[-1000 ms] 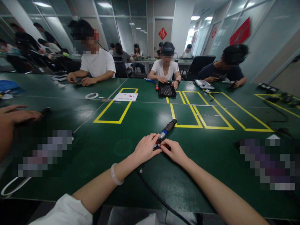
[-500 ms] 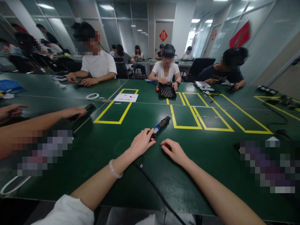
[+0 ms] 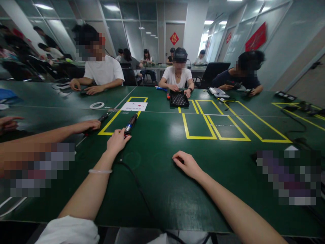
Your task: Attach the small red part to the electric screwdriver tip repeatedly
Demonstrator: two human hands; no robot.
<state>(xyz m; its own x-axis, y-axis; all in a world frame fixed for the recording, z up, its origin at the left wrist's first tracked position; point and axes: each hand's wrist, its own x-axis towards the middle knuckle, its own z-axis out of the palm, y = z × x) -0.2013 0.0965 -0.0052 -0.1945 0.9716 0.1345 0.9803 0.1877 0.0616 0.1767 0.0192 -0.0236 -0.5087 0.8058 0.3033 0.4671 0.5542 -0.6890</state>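
Note:
My left hand [image 3: 116, 141] grips the near end of a black and blue electric screwdriver [image 3: 130, 124], which lies on the green table [image 3: 162, 189] pointing away from me, over the edge of a yellow taped rectangle [image 3: 122, 117]. Its black cable [image 3: 137, 183] trails back toward me. A pale bracelet [image 3: 100, 171] sits on that wrist. My right hand [image 3: 186, 164] rests on the table to the right, fingers curled loosely, nothing visible in them.
A neighbour's arm at the left reaches a hand [image 3: 86, 126] onto another screwdriver [image 3: 103, 118]. Across the table a person handles a black tray [image 3: 179, 99]. A white paper [image 3: 134, 106], a white ring [image 3: 96, 105] and more yellow rectangles [image 3: 218, 122] lie on the table.
My left hand has carried the screwdriver leftward and farther away, to the yellow rectangle. My right hand let go of it and stayed in place. The neighbour's arm reached in from the left.

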